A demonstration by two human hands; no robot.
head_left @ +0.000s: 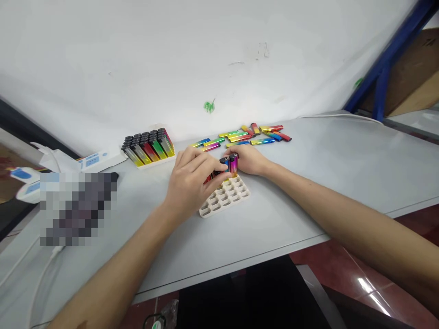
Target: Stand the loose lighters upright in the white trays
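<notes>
Both hands, the left hand (192,176) and the right hand (247,160), pinched upright lighters (233,164) over the tray (226,198) (light, stiff, probably slippery); holding near the cap seemed safest.

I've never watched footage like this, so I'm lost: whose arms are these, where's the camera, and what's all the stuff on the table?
There is no machine: a person's two bare arms, filmed by a camera on their head looking down. On the grey table lies a white tray of empty slots. The left hand and right hand meet at its far edge, holding upright lighters. Behind lie loose lighters, and to the left a full tray of them.
</notes>
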